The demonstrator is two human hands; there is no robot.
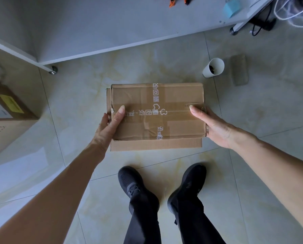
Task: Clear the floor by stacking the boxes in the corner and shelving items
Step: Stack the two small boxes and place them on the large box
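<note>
A taped brown cardboard box (156, 110) with white printed characters is in front of me over the tiled floor, above my black shoes. My left hand (110, 127) grips its left side, thumb lying on the top face. My right hand (212, 125) clasps its right side, thumb on the tape. A second cardboard layer shows under the box's near edge (156, 144); I cannot tell whether it is a flap or another box. Whether the box rests on the floor or is lifted is unclear.
A white shelf unit (94, 32) on small feet stands ahead. A tipped white paper cup (214, 68) and a clear flat case (238, 69) lie on the floor at right. Larger cardboard boxes (10, 120) stand at left. Cables (295, 13) hang at top right.
</note>
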